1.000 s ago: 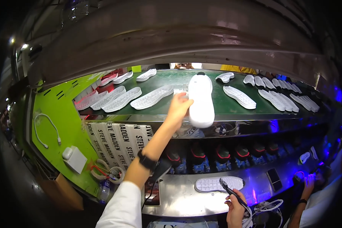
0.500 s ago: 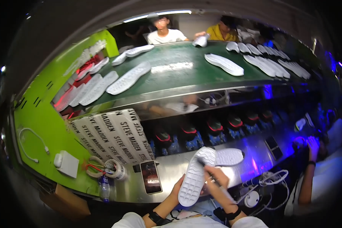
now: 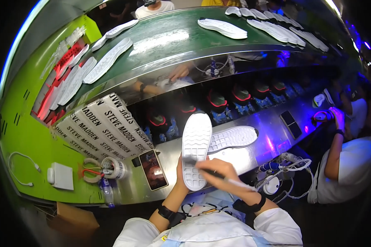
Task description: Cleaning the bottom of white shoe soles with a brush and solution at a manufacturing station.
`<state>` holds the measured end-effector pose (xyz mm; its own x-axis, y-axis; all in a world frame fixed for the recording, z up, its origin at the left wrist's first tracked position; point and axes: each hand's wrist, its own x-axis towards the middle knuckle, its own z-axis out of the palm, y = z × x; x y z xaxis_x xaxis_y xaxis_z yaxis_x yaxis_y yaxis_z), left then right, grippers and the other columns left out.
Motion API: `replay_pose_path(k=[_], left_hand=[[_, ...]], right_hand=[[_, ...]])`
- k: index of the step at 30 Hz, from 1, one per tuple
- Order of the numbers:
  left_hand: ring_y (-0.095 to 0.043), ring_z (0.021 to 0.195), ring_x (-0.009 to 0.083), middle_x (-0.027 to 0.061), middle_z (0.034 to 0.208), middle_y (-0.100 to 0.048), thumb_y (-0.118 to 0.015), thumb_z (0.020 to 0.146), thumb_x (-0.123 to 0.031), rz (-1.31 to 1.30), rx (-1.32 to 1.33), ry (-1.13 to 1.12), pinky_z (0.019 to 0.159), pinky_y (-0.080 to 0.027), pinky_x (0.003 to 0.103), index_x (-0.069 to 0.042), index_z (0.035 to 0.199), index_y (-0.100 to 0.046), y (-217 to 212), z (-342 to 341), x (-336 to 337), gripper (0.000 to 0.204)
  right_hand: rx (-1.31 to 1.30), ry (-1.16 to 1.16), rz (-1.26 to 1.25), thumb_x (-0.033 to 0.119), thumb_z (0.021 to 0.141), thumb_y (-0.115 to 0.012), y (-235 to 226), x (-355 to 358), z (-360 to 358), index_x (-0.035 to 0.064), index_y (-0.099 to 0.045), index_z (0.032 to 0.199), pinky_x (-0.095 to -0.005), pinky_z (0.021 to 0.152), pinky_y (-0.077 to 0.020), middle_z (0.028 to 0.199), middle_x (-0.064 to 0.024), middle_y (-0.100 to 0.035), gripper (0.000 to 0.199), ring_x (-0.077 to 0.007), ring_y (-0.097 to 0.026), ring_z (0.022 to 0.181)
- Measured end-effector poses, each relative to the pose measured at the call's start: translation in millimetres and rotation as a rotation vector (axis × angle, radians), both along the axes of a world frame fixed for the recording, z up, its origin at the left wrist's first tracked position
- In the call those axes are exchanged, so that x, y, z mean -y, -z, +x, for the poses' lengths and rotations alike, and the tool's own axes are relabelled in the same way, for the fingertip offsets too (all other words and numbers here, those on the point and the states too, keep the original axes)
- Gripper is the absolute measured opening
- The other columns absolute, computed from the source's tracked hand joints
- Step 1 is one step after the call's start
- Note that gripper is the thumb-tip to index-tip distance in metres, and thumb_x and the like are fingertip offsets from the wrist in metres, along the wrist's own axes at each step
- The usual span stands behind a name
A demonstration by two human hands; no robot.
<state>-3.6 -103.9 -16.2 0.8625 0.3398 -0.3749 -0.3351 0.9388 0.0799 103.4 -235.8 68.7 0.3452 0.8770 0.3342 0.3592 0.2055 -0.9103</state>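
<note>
Above the steel surface (image 3: 251, 154), close to the chest, a white shoe sole (image 3: 196, 150) is held upright with its tread side toward the camera. The left hand (image 3: 179, 175) is wrapped around the sole's lower edge from behind, its grip clenched on the sole. The right hand (image 3: 216, 171) is closed around a thin brush or pen (image 3: 231, 180), whose tip is laid against the tread near the heel end.

A second white sole (image 3: 233, 138) lies flat on the surface just behind the held one. A phone (image 3: 153, 169) and rolls of tape (image 3: 111, 166) lie to the left.

For this step to be done well, the sole is best kept steady and tilted toward the light, so that the grooves are seen clearly. The tool should be drawn in short, even strokes along the tread, with the left fingers kept off the part being worked. Whether anything is being laid down by the tip cannot be told.
</note>
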Motion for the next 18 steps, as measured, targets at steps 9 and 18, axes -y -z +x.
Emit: replay_pose_path(k=[9, 18], left_hand=[[-0.064, 0.093, 0.0357, 0.0265, 0.118, -0.056, -0.032, 0.098, -0.040, 0.305, 0.096, 0.412, 0.078, -0.056, 0.042, 0.003, 0.133, -0.040, -30.2, 10.4, -28.9, 0.057], [-0.063, 0.093, 0.0121, 0.0075, 0.110, -0.065, -0.050, 0.094, -0.019, 0.460, -0.261, 1.271, 0.081, -0.052, 0.026, 0.001, 0.124, -0.055, -23.2, 48.8, -41.8, 0.036]], right_hand=[[-0.205, -0.310, -0.151, 0.003, 0.078, -0.066, 9.6, 14.3, 6.5, 0.0031, -0.069, 0.103, -0.0266, 0.081, -0.0497, 0.099, -0.0091, -0.069, 0.026, -0.0157, -0.065, 0.091], [0.168, -0.453, -0.249, 0.011, 0.074, -0.066, -26.9, 28.0, 24.0, 0.0113, -0.071, 0.097, -0.0353, 0.080, -0.0482, 0.093, -0.0041, -0.070, 0.023, -0.0222, -0.062, 0.087]])
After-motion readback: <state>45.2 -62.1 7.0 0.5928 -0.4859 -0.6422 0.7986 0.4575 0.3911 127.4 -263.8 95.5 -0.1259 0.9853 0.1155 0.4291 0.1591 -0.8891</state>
